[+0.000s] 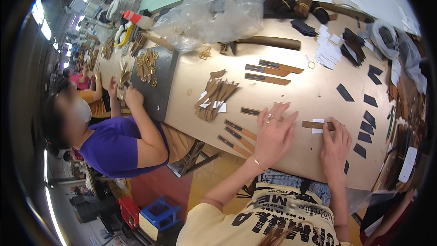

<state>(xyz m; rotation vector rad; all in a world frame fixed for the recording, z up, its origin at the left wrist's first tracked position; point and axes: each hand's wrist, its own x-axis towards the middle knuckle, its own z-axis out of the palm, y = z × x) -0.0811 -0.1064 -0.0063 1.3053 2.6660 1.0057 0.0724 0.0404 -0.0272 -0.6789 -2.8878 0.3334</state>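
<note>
My left hand (pixel 275 136) is over the table with its fingers stretched and apart, partly covering a brown leather strap (pixel 250 111) with a dark end. Whether it touches that strap is hard to tell. The thumb and fingers of my right hand (pixel 337 146) hold the right end of a short brown leather strap (pixel 309 124), which lies across a small white paper slip (pixel 317 130). Left of my left hand lie several tan straps with dark ends (pixel 239 133), and beyond it are more such straps (pixel 273 70). A bundle of brown straps with white slips (pixel 216 98) sits further left.
Dark slanted leather pieces (pixel 365 137) are scattered at the right. A hammer (pixel 268 42), white slips (pixel 327 48) and clear plastic bags (pixel 218 13) occupy the far side. At the left, a person in purple (pixel 118 146) works beside a dark board (pixel 157 86) with buckled straps (pixel 145 66).
</note>
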